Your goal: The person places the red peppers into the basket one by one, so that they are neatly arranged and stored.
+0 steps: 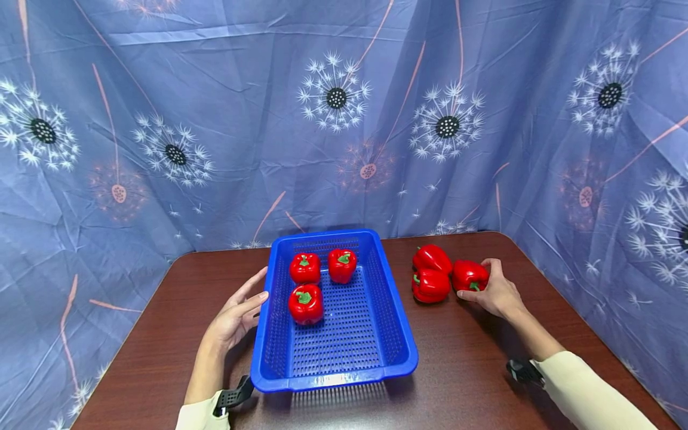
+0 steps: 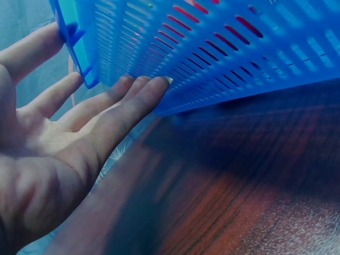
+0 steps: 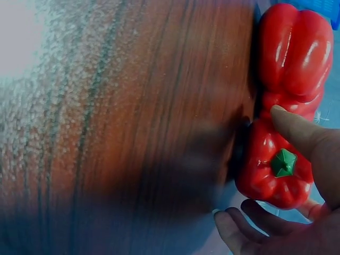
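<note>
Left of the blue plastic basket (image 1: pixel 405 334), my left hand (image 1: pixel 236 319) has its fingers spread and fairly straight. In the left wrist view, fingertips (image 2: pixel 159 84) lie right at the slotted basket wall (image 2: pixel 207 50). My right hand (image 1: pixel 500 292) is at the rightmost red bell pepper (image 1: pixel 466 275), thumb on the near side and fingers round the far right side. The right wrist view shows this bell pepper (image 3: pixel 263 175), green stem facing the camera, between the thumb (image 3: pixel 297 127) and fingers. Some of its far side is hidden by the hand.
Inside the basket, three red bell peppers (image 1: pixel 305 304) stand toward the left and back. Two more bell peppers (image 1: pixel 431 286) lie between the basket and my right hand. A brown wooden table (image 1: pixel 177 310) bears everything, with a blue dandelion-print curtain (image 1: pixel 258 149) behind it.
</note>
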Demonstrator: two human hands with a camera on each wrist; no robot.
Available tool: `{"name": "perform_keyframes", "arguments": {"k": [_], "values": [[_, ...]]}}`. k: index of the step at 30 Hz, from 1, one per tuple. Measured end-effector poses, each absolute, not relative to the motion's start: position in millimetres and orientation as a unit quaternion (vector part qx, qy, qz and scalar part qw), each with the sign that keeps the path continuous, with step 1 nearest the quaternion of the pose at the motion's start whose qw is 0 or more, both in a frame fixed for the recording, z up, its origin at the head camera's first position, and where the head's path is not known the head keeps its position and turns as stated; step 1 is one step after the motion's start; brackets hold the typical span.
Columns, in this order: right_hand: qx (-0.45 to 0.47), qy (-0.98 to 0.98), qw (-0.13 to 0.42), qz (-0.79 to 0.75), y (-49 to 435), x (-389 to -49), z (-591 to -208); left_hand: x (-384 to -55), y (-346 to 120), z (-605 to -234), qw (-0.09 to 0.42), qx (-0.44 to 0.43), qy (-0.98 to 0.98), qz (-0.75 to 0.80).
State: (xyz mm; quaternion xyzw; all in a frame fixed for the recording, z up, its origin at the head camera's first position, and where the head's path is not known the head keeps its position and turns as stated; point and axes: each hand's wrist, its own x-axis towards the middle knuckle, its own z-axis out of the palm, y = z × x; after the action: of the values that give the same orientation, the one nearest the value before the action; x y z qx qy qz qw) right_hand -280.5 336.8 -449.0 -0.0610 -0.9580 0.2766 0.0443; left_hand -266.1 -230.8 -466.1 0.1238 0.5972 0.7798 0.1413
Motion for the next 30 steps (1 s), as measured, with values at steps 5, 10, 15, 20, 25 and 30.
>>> {"name": "perform_keyframes", "arguments": {"k": [5,10,15,20,25,30], "values": [[-0.067,-0.958,0.053,0.275,335.9,-279.7,-448.6,-266.3,-230.7,-465.8,0.14,0.118,0.598,0.78],[-0.066,-0.955,0.084,0.277,333.4,-279.4,-446.3,-266.6,-230.3,-465.7,0.141,0.122,0.601,0.777],[-0.05,-0.95,0.129,0.281,330.4,-279.8,-439.1,-266.7,-229.4,-465.6,0.14,0.117,0.603,0.777],[-0.038,-0.944,0.153,0.289,324.9,-277.8,-423.4,-266.0,-229.5,-464.9,0.14,0.108,0.605,0.777],[-0.019,-0.934,0.18,0.307,314.3,-273.4,-404.7,-265.4,-228.6,-463.2,0.141,0.107,0.608,0.774],[-0.004,-0.926,0.185,0.33,297.8,-271.2,-387.5,-265.6,-228.0,-462.7,0.14,0.101,0.607,0.776]]}}
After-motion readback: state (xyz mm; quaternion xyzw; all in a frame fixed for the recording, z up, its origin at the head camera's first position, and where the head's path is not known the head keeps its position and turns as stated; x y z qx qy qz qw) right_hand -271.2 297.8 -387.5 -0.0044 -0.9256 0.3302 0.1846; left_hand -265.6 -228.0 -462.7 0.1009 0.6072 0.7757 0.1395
